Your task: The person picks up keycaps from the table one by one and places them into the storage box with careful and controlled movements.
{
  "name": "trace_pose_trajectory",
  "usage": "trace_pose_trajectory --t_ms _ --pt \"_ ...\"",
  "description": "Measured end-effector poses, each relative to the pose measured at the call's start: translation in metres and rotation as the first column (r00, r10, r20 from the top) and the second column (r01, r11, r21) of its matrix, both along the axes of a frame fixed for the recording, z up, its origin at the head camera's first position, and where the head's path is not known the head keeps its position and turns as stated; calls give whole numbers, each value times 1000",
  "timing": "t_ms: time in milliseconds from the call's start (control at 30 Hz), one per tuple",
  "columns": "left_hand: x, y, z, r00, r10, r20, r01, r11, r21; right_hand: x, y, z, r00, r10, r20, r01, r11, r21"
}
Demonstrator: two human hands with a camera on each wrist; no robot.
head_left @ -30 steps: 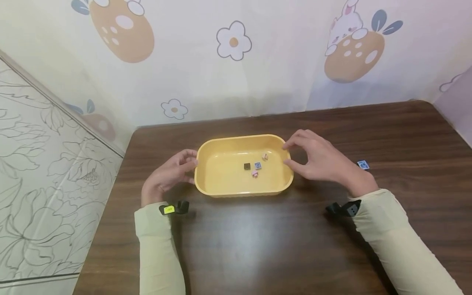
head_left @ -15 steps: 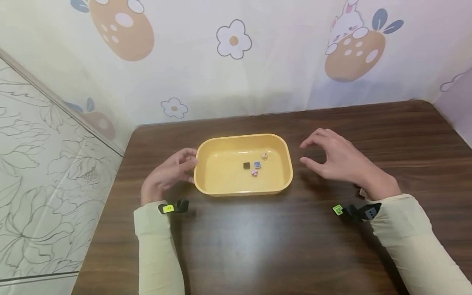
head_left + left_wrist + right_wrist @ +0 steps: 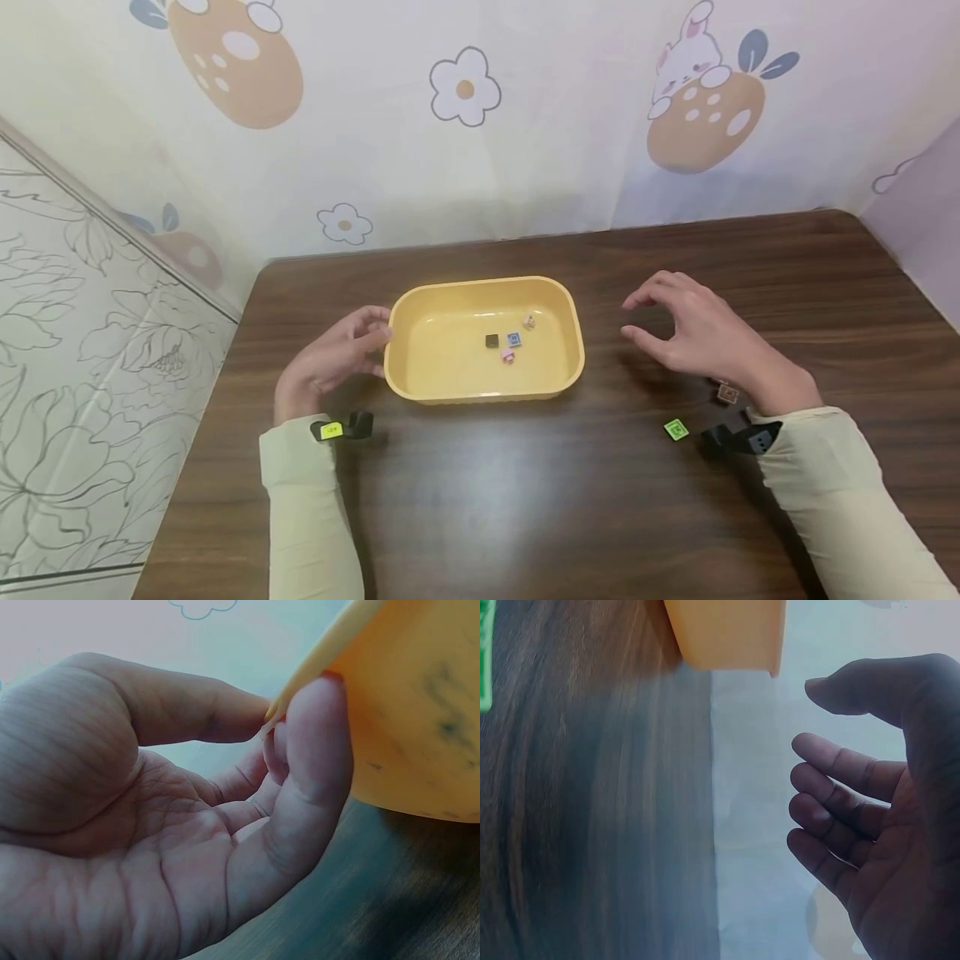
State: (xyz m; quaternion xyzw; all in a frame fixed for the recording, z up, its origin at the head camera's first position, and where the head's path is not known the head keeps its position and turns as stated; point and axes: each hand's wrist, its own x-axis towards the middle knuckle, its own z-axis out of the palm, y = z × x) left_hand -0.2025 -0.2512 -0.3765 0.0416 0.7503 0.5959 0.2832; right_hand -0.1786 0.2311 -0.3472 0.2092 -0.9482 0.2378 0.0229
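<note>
Yellow tray sits on the dark wooden counter in the head view, a little back from the middle, its long side nearly parallel to the wall. The left hand is at its left end, thumb and fingers bent around the rim. On the tray's floor, right of centre, lie a dark square, a blue-and-white square, a pink piece and a pale piece. The right hand is well apart from the tray's right end, thumb and fingers spread in a wide gap and gripping nothing. Near that wrist, on the counter, lie a green square and a brown square.

In the left wrist view, the left hand pinches the tray's rim between its digits, palm towards the camera. Dark marks show on the tray's wall, too blurred to make out.

In the right wrist view, the right hand's four fingers lie loosely bent side by side, its thumb parted from them. The tray's end stands near the thumb tip, not touching it.
</note>
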Motion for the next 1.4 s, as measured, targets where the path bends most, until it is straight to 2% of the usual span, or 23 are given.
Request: trace_pose_trajectory --t_ms 333,667,1067,1400 --pt "0 -1 1 1000 5 2 -5 1000 -5 2 18 -2 999 -30 -25 30 999 11" --pt "-1 1 1 1000 -1 9 0 1000 6 7 46 -14 994 -56 -96 60 997 38" --pt "-1 -2 0 1000 10 13 -10 1000 3 17 74 -22 987 -141 -72 145 988 51" --pt "-1 -1 0 1000 10 12 -10 1000 5 18 100 -26 974 -223 -38 225 972 74"
